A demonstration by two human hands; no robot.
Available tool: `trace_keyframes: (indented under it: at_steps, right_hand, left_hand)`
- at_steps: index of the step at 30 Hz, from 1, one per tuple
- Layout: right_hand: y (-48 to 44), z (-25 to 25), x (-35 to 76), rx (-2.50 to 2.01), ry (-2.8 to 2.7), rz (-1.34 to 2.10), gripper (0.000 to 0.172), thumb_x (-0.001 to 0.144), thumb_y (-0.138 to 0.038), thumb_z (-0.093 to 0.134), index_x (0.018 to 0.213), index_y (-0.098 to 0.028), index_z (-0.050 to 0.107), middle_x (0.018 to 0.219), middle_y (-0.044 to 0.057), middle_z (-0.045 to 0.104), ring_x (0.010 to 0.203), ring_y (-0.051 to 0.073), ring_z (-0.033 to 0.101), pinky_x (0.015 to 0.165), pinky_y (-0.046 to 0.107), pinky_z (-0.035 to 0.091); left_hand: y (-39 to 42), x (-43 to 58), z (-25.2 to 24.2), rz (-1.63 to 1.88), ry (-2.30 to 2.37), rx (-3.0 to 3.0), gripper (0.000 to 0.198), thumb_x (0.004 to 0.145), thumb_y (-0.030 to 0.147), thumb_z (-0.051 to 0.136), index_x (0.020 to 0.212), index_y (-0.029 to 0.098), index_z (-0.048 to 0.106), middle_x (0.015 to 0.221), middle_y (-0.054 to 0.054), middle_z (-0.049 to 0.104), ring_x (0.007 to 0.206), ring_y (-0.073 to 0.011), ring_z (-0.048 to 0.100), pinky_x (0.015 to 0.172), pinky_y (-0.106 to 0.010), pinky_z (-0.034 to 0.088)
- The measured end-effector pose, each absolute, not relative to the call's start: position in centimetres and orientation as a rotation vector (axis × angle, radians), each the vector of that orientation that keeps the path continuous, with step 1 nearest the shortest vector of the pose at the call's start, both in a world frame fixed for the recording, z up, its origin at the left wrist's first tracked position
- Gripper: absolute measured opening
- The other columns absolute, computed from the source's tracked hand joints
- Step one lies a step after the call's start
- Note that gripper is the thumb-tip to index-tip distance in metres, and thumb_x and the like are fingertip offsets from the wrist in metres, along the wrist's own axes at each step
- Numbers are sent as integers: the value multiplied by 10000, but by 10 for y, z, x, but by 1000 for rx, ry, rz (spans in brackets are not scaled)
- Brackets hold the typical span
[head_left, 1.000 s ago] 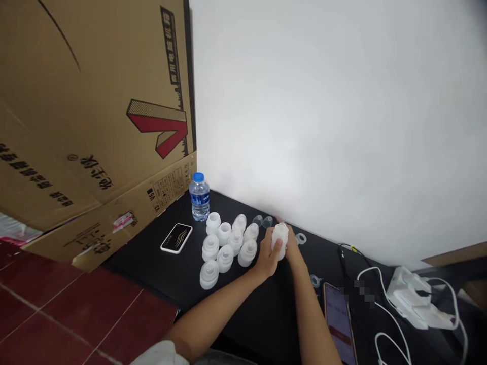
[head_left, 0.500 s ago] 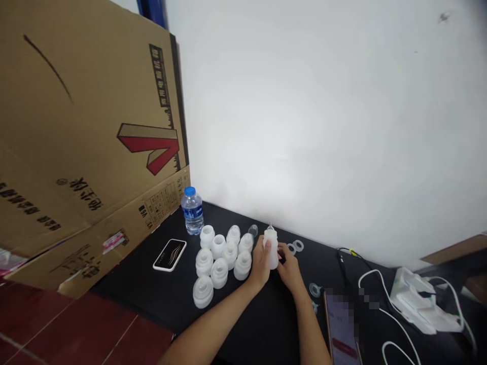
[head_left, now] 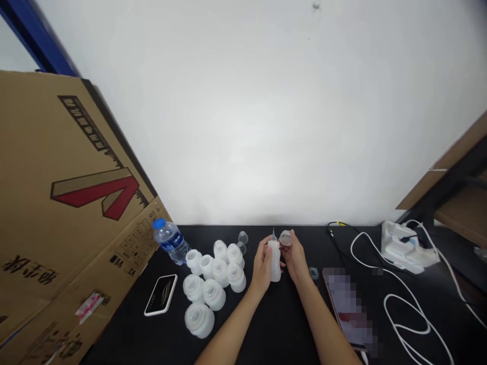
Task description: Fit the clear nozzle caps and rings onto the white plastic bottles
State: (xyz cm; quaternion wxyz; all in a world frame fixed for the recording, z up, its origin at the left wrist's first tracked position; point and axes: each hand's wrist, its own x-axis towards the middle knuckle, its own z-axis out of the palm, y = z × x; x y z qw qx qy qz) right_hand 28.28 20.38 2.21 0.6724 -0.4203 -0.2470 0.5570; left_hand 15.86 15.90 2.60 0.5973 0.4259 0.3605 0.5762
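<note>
My left hand [head_left: 262,266] is wrapped around a translucent white bottle [head_left: 274,263] with a thin pointed tip, held upright above the black table. My right hand [head_left: 294,256] is just to the right, its fingers closed on a clear domed cap [head_left: 285,238] close beside the tip. To the left stand several white wide-bodied bottles; the nearest bottle [head_left: 199,319] has a stepped top, while an open-necked bottle [head_left: 194,260] shows at the back. Beyond them lies a small clear cap [head_left: 242,236]. A clear ring-like part [head_left: 313,273] rests right of my right wrist.
At the left are a water bottle [head_left: 171,241], a white-edged black device [head_left: 161,295] and a large cardboard box [head_left: 87,243]. On the right lie a phone [head_left: 348,309], a white cable [head_left: 395,324] and a white power strip [head_left: 407,248]. A white wall [head_left: 243,126] rises behind the table.
The view has swung to the right and levelled out. My right hand has come up beside the bottle's tip, and a clear cap now shows in its fingers. The left hand still holds the bottle.
</note>
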Motion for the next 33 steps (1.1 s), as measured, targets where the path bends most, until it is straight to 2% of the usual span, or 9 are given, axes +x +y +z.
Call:
trace_keyframes:
  at_steps: [3,7,10,13,20,25,27,30,33]
  right_hand:
    - [203,25,279,-916,-664,1204,466,881,-680,762,1069,-272,638,964,53,820,885,294,792,740,410,644]
    - [200,30,276,-884,-760,1247,531,914,-708,716,1201,-275,607,1100,99,828,994,326,798,780,448,645]
    - [197,32,274,-852,-767,1281,599,890,-675,765,1306,-280,590,1184,112,818,972,316,795,743,431,636]
    - [196,33,273,-849,-787,1292,657,864,-662,793,1355,-257,630,1158,113,820,937,310,793,754,417,629]
    - [199,24,272,-958,-954,1221,622,915,-719,706,1314,-243,704,1076,93,809,849,273,755,659,345,588]
    - [197,14,271,-967,-1141,1255,717,914,-681,739,1494,-288,585,1012,53,776,721,224,701,616,328,580]
    - [194,11,271,-965,-1220,1290,840,892,-622,796,1600,-308,471,1092,58,769,785,228,717,669,342,602]
    - [191,9,271,-951,-1327,1300,1072,819,-501,908,1689,-305,313,1242,78,746,983,253,743,865,404,626]
    - [189,8,270,-889,-1377,1297,1192,780,-428,948,1717,-287,224,1301,92,727,1086,265,739,1013,456,587]
  left_hand:
    - [160,158,26,1291,870,1020,738,953,718,679,1490,220,590,1072,-90,773,627,-168,743,485,-261,608]
    - [163,154,29,1240,904,1019,786,930,721,708,1512,202,607,1024,-100,798,617,-179,742,477,-265,609]
    - [164,153,27,1227,916,1017,811,914,727,725,1517,200,601,1040,-104,798,628,-188,752,489,-278,623]
    - [165,153,23,1235,928,1014,760,905,730,734,1435,197,627,986,-70,770,640,-192,756,491,-281,627]
    - [167,155,19,1263,943,949,665,883,746,739,1235,187,668,923,-57,768,624,-193,748,522,-292,617]
    - [168,153,13,1291,980,877,609,938,772,630,1150,204,691,795,-37,748,692,-243,761,618,-361,643]
    - [170,151,10,1371,985,879,570,968,740,607,1140,205,707,917,-67,782,841,-265,784,757,-394,657]
    - [171,148,9,1482,981,908,565,995,711,584,1201,201,715,1098,-98,795,1029,-278,776,942,-410,619]
    - [171,146,9,1484,990,930,601,1021,733,522,1244,206,705,1118,-102,798,1042,-279,776,967,-415,605]
